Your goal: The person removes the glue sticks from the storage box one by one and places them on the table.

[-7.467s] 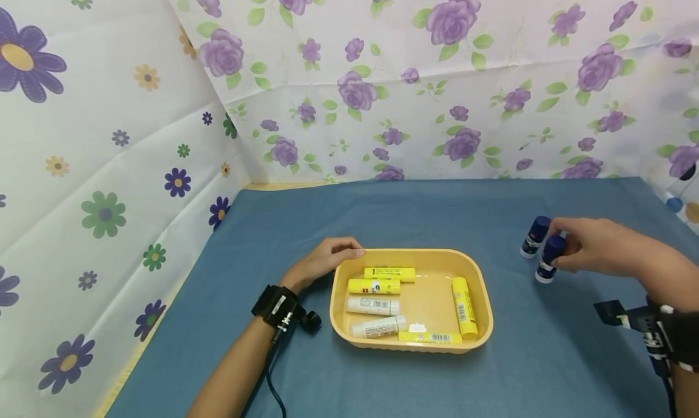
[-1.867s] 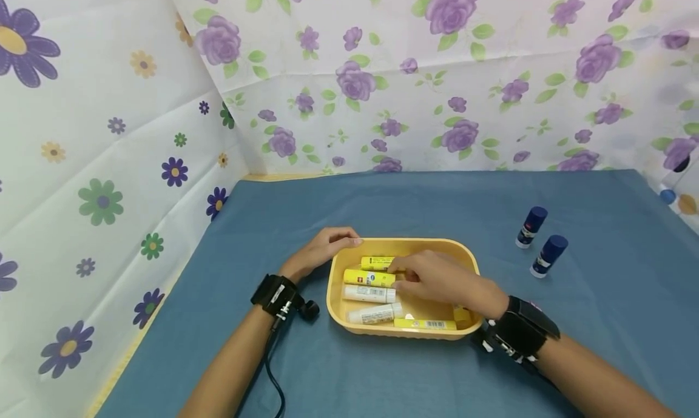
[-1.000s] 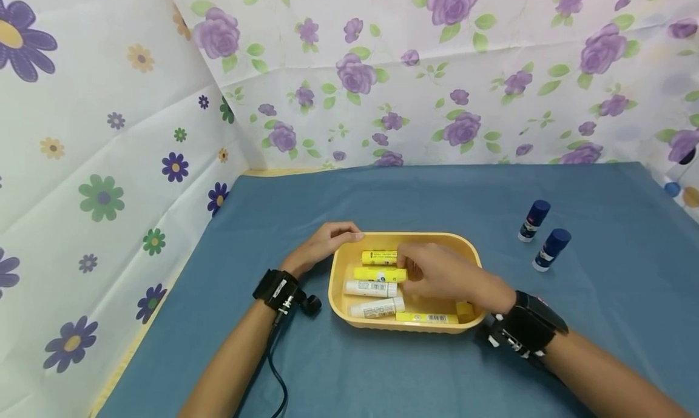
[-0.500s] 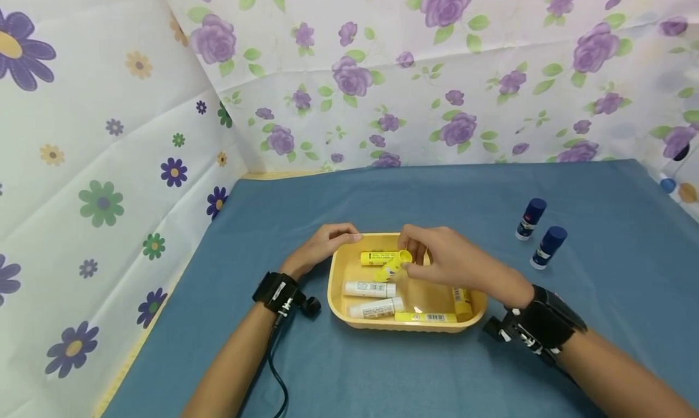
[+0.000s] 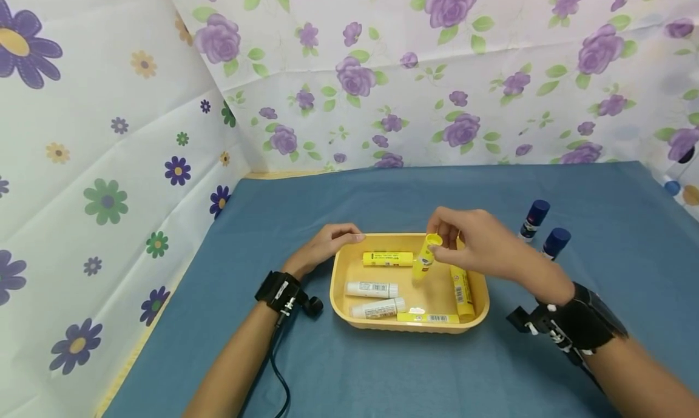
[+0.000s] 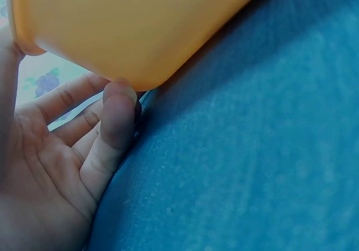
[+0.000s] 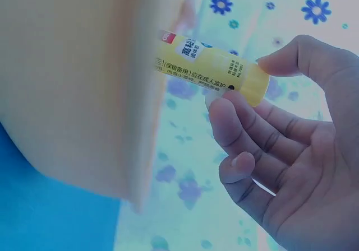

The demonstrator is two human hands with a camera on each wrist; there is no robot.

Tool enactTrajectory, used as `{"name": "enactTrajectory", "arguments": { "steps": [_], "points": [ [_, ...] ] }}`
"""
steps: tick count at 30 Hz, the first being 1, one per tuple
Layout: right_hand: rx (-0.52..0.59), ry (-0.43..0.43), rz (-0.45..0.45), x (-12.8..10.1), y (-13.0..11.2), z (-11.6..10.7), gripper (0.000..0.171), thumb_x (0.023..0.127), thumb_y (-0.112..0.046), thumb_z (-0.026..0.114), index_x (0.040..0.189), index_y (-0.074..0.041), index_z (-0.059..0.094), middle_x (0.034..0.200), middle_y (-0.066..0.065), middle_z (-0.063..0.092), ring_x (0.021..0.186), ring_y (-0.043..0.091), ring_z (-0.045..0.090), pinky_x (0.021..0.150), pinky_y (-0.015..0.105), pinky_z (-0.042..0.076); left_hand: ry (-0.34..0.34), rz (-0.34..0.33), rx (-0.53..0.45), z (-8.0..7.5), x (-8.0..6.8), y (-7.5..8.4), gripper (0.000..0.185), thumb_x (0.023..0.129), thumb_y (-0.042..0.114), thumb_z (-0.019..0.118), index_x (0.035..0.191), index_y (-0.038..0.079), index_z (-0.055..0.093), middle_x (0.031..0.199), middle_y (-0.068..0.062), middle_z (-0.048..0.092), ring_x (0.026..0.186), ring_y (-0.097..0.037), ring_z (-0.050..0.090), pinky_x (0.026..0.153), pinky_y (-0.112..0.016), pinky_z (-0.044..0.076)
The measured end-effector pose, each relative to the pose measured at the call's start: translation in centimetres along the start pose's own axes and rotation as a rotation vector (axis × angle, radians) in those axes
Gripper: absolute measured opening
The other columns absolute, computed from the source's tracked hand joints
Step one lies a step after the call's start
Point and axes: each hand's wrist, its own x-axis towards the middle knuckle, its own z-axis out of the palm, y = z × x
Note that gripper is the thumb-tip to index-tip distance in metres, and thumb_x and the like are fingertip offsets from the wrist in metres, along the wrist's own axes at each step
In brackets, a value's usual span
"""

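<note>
In the head view, my left hand grips the yellow plastic basket at its back-left corner. The left wrist view shows fingertips pressed to the basket's outer wall. My right hand pinches a yellow glue stick by its top end between thumb and fingers. This glue stick is tilted, its lower end down inside the basket; printed text shows on it in the right wrist view. Lying in the basket are other yellow glue sticks and two white ones.
Two dark blue-capped glue sticks stand on the blue cloth to the right, partly behind my right hand. Flower-patterned sheets hang at the back and left. A cable runs from the left wrist camera.
Earlier my right hand was at a blue-capped glue stick on the right. It then reached into the basket, took a yellow glue stick, raised and tilted it, and moved right. My left hand stayed.
</note>
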Motion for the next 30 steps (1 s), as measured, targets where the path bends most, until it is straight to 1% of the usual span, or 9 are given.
{"name": "enactTrajectory", "arguments": {
  "steps": [4, 8, 12, 16, 21, 27, 30],
  "points": [
    [-0.042, 0.033, 0.0, -0.5, 0.0, -1.5, 0.019, 0.093, -0.021, 0.075, 0.106, -0.023, 0.062, 0.082, -0.011, 0.059, 0.071, 0.006, 0.054, 0.066, 0.029, 0.047, 0.0, 0.0, -0.008, 0.1, 0.0, 0.0, 0.032, 0.103, 0.04, 0.059, 0.111, 0.012, 0.073, 0.108, -0.008, 0.069, 0.099, -0.026, 0.064, 0.09, -0.039, 0.049],
    [-0.09, 0.09, 0.013, -1.1, 0.2, -2.8, 0.02, 0.092, -0.021, 0.077, 0.105, -0.024, 0.062, 0.081, -0.012, 0.058, 0.071, 0.005, 0.053, 0.066, 0.028, 0.046, 0.003, 0.0, -0.007, 0.1, 0.0, 0.1, 0.032, 0.103, 0.04, 0.059, 0.111, 0.013, 0.073, 0.107, -0.008, 0.069, 0.099, -0.026, 0.064, 0.09, -0.039, 0.049],
    [-0.127, 0.152, 0.031, -1.4, 0.4, -3.8, 0.019, 0.091, -0.021, 0.078, 0.102, -0.022, 0.062, 0.078, -0.012, 0.057, 0.069, 0.005, 0.052, 0.064, 0.027, 0.046, 0.006, -0.004, -0.004, 0.0, 0.1, 0.0, 0.032, 0.102, 0.042, 0.059, 0.109, 0.014, 0.073, 0.106, -0.008, 0.07, 0.098, -0.026, 0.065, 0.089, -0.039, 0.05],
    [-0.167, 0.195, 0.032, -1.6, 0.8, -4.6, 0.019, 0.09, -0.021, 0.078, 0.1, -0.02, 0.063, 0.076, -0.012, 0.057, 0.067, 0.006, 0.051, 0.062, 0.027, 0.046, 0.005, -0.015, -0.007, 0.0, 0.2, -0.1, 0.032, 0.102, 0.042, 0.06, 0.109, 0.014, 0.073, 0.106, -0.008, 0.07, 0.097, -0.026, 0.065, 0.088, -0.038, 0.05],
    [-0.187, 0.199, 0.053, -1.8, 1.4, -5.1, 0.019, 0.09, -0.021, 0.079, 0.099, -0.019, 0.063, 0.075, -0.011, 0.057, 0.067, 0.006, 0.052, 0.063, 0.028, 0.047, -0.001, -0.011, -0.012, 0.0, 0.1, -0.1, 0.032, 0.102, 0.043, 0.06, 0.109, 0.015, 0.073, 0.105, -0.008, 0.07, 0.095, -0.026, 0.066, 0.086, -0.038, 0.051],
    [-0.194, 0.164, 0.07, -1.9, 2.0, -5.3, 0.019, 0.091, -0.024, 0.078, 0.1, -0.019, 0.063, 0.078, -0.009, 0.058, 0.069, 0.008, 0.053, 0.06, 0.028, 0.046, 0.006, -0.006, -0.005, 0.1, 0.1, -0.1, 0.031, 0.102, 0.041, 0.059, 0.109, 0.015, 0.073, 0.105, -0.008, 0.07, 0.095, -0.026, 0.065, 0.086, -0.038, 0.051],
    [-0.194, 0.157, 0.084, -1.9, 2.1, -5.4, 0.019, 0.091, -0.025, 0.078, 0.1, -0.018, 0.063, 0.078, -0.008, 0.059, 0.069, 0.008, 0.053, 0.061, 0.028, 0.047, 0.01, -0.009, -0.009, 0.1, 0.2, 0.0, 0.031, 0.102, 0.041, 0.06, 0.108, 0.014, 0.073, 0.105, -0.008, 0.07, 0.094, -0.026, 0.065, 0.086, -0.038, 0.051]
  ]
}}
